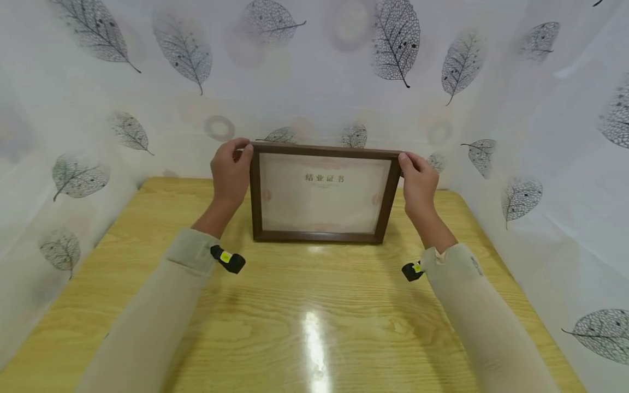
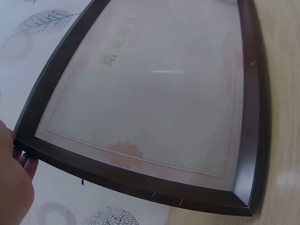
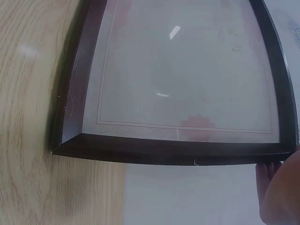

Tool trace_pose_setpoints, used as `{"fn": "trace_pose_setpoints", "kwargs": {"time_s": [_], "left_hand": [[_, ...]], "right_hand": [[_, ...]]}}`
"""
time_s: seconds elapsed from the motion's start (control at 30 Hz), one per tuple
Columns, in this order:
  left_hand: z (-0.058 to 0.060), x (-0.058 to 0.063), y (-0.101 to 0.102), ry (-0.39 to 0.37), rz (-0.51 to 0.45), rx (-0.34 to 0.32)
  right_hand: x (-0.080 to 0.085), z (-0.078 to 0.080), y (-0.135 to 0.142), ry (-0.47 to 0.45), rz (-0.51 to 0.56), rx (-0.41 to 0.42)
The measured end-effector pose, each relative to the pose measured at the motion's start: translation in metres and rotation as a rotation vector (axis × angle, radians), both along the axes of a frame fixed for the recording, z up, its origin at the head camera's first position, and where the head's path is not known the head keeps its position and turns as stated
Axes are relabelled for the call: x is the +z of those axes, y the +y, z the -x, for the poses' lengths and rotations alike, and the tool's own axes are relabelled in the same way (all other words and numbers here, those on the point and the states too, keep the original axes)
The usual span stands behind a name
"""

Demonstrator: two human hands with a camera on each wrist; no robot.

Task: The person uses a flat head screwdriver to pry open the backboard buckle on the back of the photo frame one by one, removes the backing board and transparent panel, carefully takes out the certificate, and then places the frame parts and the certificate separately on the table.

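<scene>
A dark brown picture frame (image 1: 319, 236) with a pale certificate (image 1: 321, 204) behind its glass stands on its lower edge on the table, facing me. My left hand (image 1: 232, 169) grips its upper left corner, thumb in front and fingers behind. At the upper right corner, my right hand (image 1: 420, 180) holds it the same way. In the left wrist view the left hand (image 2: 15, 180) pinches a corner of the frame (image 2: 117, 180). The right wrist view has the right hand (image 3: 281, 190) at the other top corner, its fingers partly hidden behind the frame (image 3: 178, 153).
The glossy wood-grain table (image 1: 275, 322) carries a bright light reflection. A white cloth (image 1: 314, 82) printed with grey leaves hangs behind and along both sides. Small black cameras (image 1: 235, 263) sit at both wrists, below the sleeve cuffs.
</scene>
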State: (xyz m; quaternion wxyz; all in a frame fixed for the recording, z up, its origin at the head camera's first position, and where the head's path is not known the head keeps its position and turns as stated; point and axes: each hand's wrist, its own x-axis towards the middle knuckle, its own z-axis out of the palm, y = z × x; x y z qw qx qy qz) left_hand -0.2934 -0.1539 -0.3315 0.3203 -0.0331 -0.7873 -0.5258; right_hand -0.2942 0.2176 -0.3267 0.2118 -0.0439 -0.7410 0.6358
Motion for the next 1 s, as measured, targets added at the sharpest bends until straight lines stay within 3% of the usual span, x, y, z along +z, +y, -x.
{"fn": "trace_pose_setpoints", "kwargs": {"time_s": [0.37,1.0], "left_hand": [[-0.007,0.005,0.001,0.037,-0.036,0.008],[-0.014,0.005,-0.002,0.009,-0.042,-0.016]], "right_hand": [[0.003,-0.005,-0.001,0.044,0.061,0.012],[-0.002,-0.014,0.001,0.072,0.032,0.021]]}}
